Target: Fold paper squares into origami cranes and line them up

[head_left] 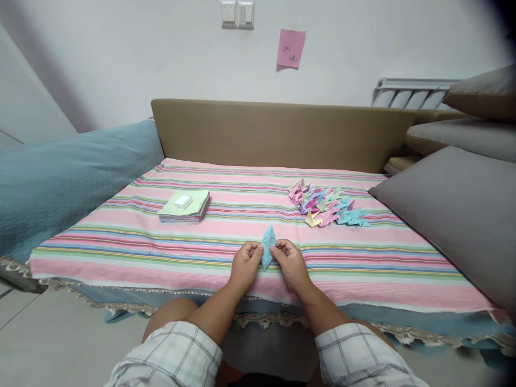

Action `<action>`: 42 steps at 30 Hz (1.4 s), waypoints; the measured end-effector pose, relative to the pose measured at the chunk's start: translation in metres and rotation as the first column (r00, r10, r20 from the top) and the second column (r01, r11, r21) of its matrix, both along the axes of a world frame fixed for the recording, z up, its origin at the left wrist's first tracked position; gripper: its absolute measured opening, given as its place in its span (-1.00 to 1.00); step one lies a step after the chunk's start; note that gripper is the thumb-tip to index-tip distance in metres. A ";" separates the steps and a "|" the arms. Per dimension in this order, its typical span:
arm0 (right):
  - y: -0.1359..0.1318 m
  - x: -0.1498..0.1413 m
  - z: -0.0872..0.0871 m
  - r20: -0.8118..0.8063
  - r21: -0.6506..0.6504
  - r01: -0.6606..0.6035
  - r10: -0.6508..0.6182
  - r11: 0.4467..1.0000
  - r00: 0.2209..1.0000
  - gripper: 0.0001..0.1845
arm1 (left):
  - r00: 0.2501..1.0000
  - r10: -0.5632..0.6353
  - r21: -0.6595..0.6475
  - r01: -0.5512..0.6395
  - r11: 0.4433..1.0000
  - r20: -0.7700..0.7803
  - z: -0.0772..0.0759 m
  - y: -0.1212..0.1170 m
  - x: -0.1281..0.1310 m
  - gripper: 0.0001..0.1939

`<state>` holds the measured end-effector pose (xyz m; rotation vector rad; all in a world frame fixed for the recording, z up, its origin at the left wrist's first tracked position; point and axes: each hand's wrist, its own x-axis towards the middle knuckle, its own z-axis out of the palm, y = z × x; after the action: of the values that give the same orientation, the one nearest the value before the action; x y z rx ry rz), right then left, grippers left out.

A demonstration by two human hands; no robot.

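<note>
A light blue folded paper piece (267,243), diamond shaped, stands on the striped cloth (363,258) near the bed's front edge. My left hand (245,264) pinches its left side with curled fingers. My right hand (291,263) pinches its right side the same way. Both wrists rest on the cloth. To the far left lies a stack of square coloured papers (185,210) with a small white object (183,201) on top. At the far right sits a pile of several folded paper figures (326,204) in pink, blue, yellow and purple.
A tan padded headboard (274,131) runs along the back. A blue pillow (60,177) lies at the left, grey cushions (455,209) at the right. A pink sticky note (291,48) and a switch plate (237,13) are on the wall. My knees in plaid shorts (169,355) are below.
</note>
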<state>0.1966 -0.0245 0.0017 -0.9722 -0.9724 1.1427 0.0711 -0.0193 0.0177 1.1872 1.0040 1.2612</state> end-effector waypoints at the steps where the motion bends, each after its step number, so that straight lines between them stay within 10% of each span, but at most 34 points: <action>1: 0.000 0.000 0.000 0.007 -0.005 0.004 -0.004 1.000 1.000 -0.68 | 1.000 0.004 0.001 -0.004 1.000 -0.004 0.000 0.000 0.000 -0.68; 21: -0.004 -0.002 -0.004 0.247 0.130 0.072 -0.103 0.989 0.964 -0.72 | 0.961 -0.047 -0.301 0.132 0.944 0.272 0.005 -0.001 -0.004 -0.64; 36: -0.013 0.000 0.004 0.538 0.344 0.050 -0.241 0.938 0.808 -0.83 | 0.962 -0.023 -0.242 0.091 0.966 0.272 -0.005 0.000 -0.002 -0.72; 42: -0.009 -0.002 -0.002 0.450 0.221 0.053 -0.150 0.974 0.880 -0.85 | 0.996 -0.013 -0.130 0.025 0.991 0.093 -0.016 0.003 -0.003 -0.70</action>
<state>0.1945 -0.0331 -0.0001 -1.1410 -1.3761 0.7109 0.0680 -0.0167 0.0018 1.0264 0.9901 1.2058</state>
